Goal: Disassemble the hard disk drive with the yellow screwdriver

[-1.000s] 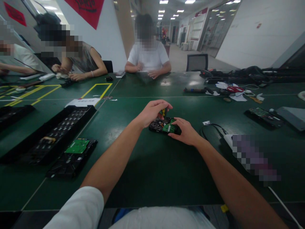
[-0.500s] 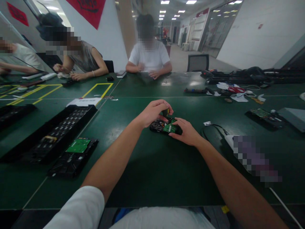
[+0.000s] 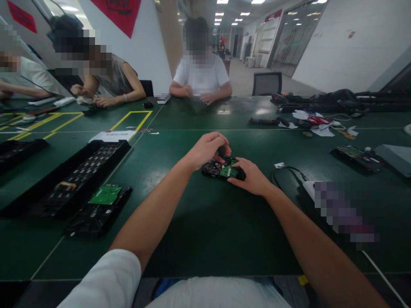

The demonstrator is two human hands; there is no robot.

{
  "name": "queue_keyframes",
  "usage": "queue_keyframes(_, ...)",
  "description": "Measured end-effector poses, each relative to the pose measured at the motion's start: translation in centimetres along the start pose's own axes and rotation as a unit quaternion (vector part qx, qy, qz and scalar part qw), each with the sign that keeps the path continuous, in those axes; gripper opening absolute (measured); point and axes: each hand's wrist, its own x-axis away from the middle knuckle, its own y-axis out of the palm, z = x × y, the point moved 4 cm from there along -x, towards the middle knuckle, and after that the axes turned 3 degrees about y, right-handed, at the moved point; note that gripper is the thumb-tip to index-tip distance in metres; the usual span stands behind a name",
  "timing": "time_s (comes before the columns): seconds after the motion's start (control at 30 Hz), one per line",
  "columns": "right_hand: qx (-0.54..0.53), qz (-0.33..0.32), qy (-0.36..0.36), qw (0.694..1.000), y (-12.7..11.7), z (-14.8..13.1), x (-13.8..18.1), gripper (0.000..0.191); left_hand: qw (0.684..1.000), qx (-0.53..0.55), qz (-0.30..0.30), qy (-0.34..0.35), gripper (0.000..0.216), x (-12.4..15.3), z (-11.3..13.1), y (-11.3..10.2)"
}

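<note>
A small black device with a green circuit board [image 3: 221, 169] lies on the green table [image 3: 199, 222] straight ahead. My left hand [image 3: 205, 149] hovers over its far end, fingers curled round a dark-handled screwdriver [image 3: 222, 150] that stands upright on the board. My right hand [image 3: 252, 176] lies on the device's right end, thumb and fingers pressed against its edge, holding it in place.
A long black tray [image 3: 73, 175] and another black device with a green board [image 3: 102, 205] lie at the left. A cable [image 3: 285, 171] and more devices [image 3: 356, 156] are at the right. Other people sit across the table, their hands on their own work.
My left hand has turned slightly on the screwdriver, so its yellow mark no longer shows. The device and my right hand have hardly moved.
</note>
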Motion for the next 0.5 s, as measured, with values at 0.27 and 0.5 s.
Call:
queue_keyframes(0.27, -0.002, 0.000, 0.004, 1.000, 0.05, 0.06, 0.01, 0.048, 0.998, -0.057, 0.012, 0.028, 0.026, -0.53, -0.32, -0.64)
queue_keyframes(0.5, -0.001, 0.000, 0.001, 1.000, 0.05, 0.13, -0.06, 0.047, 0.999, -0.032, -0.036, 0.004, 0.026, -0.23, -0.23, -0.31)
